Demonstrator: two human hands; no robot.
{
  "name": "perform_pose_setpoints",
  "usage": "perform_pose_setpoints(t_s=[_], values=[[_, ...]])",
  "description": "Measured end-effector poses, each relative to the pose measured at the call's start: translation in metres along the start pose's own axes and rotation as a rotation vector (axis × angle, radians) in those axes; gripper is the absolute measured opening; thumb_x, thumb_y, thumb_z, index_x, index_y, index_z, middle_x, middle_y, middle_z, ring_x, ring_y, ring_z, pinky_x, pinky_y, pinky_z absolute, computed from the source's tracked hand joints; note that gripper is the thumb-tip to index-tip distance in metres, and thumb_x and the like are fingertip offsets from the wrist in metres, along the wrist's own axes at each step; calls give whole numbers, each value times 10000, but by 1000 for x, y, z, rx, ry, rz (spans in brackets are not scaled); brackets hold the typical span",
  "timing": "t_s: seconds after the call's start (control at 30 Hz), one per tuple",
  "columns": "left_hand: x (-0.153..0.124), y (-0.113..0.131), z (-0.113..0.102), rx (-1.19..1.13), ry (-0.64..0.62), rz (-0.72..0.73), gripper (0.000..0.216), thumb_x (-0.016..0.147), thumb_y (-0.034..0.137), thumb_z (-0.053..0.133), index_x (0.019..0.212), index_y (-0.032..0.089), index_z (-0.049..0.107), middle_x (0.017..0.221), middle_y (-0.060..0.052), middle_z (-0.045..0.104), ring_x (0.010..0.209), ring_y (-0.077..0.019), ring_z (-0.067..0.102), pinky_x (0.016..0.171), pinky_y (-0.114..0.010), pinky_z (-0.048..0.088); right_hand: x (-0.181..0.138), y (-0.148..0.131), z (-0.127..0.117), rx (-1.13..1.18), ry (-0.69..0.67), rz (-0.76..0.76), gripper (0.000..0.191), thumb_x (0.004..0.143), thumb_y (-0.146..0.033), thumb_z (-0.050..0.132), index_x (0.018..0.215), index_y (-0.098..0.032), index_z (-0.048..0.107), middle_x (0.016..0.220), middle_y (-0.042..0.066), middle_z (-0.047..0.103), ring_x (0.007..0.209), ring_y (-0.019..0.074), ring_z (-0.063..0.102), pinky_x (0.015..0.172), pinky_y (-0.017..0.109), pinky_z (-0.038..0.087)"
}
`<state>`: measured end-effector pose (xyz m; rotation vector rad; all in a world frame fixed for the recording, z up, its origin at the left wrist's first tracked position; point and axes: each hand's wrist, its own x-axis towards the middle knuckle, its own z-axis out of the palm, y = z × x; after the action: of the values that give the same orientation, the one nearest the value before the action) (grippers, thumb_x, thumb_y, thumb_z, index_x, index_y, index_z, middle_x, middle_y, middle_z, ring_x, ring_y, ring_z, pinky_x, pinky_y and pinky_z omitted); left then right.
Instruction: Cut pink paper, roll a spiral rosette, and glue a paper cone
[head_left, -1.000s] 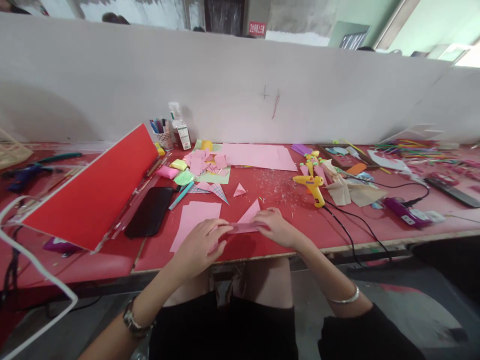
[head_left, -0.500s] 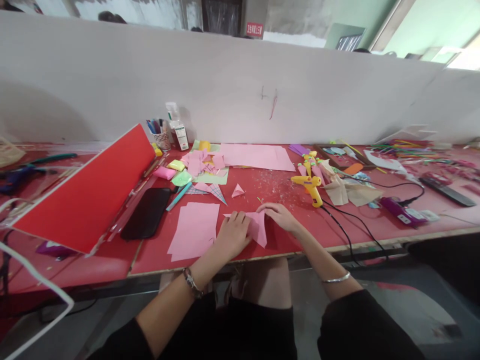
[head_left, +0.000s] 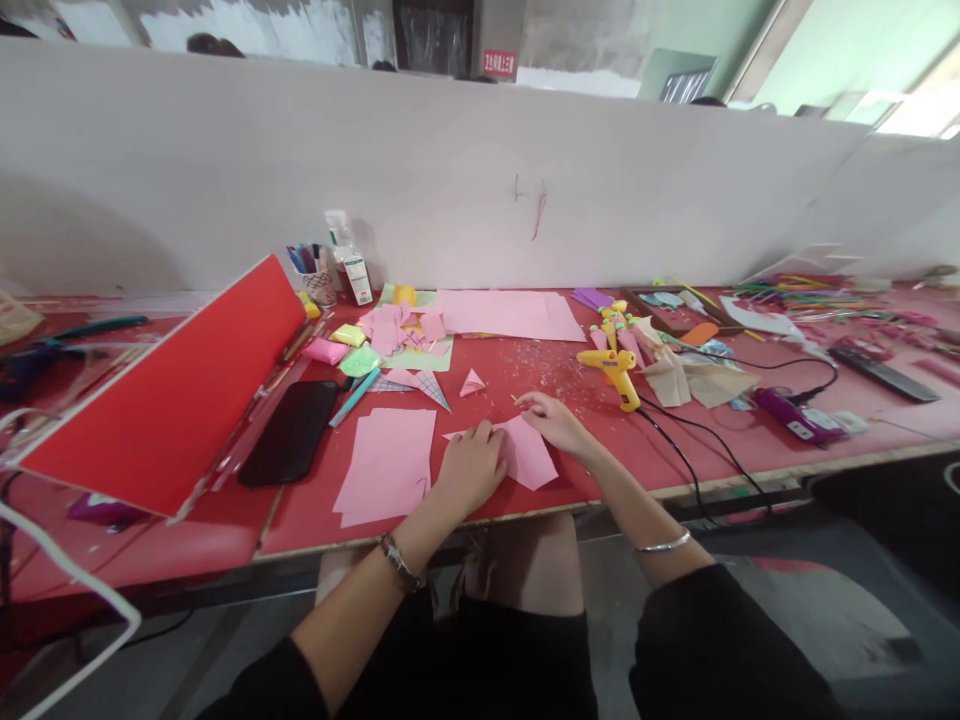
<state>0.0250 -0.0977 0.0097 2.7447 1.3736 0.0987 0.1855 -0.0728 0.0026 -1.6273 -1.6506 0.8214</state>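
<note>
A pink sheet of paper (head_left: 531, 458) lies at the table's front edge, partly folded, with one corner pointing right. Pressing down on its left part is my left hand (head_left: 474, 465), fingers bent and close together, hiding some of the sheet. My right hand (head_left: 556, 420) holds the sheet's upper edge with curled fingers; the thumb is partly hidden. To the left lies a loose stack of pink paper pieces (head_left: 390, 455). A small folded pink paper cone (head_left: 472, 383) stands just beyond my hands.
A yellow glue gun (head_left: 615, 372) with black cords lies to the right, near small yellow-and-pink paper pieces. At left are a black phone (head_left: 291, 432), a turquoise cutter (head_left: 354, 397) and a tilted red board (head_left: 172, 390). Larger pink sheets (head_left: 510, 313) lie against the white partition.
The pink sheet's right part has spread out wider to the right. My right hand's fingers have curled in more, while my left hand stays pressed on the sheet.
</note>
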Motion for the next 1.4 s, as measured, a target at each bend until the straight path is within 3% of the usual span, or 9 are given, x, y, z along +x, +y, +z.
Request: perform_pose_setpoints(t_s=[0.4,0.77,1.07,1.23,1.4], values=[[7,4,2,39,3,-31,410,840,265,357,1227,130,377,1072,-112,517,936,-238,509,751,-398,399,-23,-10,11,-130,133,74,181,661,-203,466,827,-186,535,471,-89,436,509,114,474,631,260,307],[9,12,-8,69,-49,-50,395,831,225,388,1208,109,408,1042,-122,545,923,-246,517,730,-382,420,-33,-9,27,-468,237,24,245,754,-196,376,925,-186,550,611,1,607,645,166,565,783,354,267],[5,16,-4,83,-58,-56,410,849,214,353,1251,132,357,1069,-121,521,949,-247,495,790,-412,399,-34,-1,16,-341,273,-3,226,696,-204,391,871,-181,532,533,-23,532,542,151,523,586,248,353],[0,18,-1,67,-73,-48,397,862,217,323,1255,181,370,1156,-137,478,988,-262,483,837,-452,376,-39,-13,14,-213,231,123,428,685,-309,470,1089,-175,423,541,-58,526,632,171,561,733,329,368],[1,22,-1,73,-90,-102,423,855,188,326,1278,178,336,1160,-142,482,969,-274,491,817,-483,382,-47,-20,16,-159,122,194,529,683,-211,444,1199,-167,338,585,-51,589,701,173,588,854,401,286]])
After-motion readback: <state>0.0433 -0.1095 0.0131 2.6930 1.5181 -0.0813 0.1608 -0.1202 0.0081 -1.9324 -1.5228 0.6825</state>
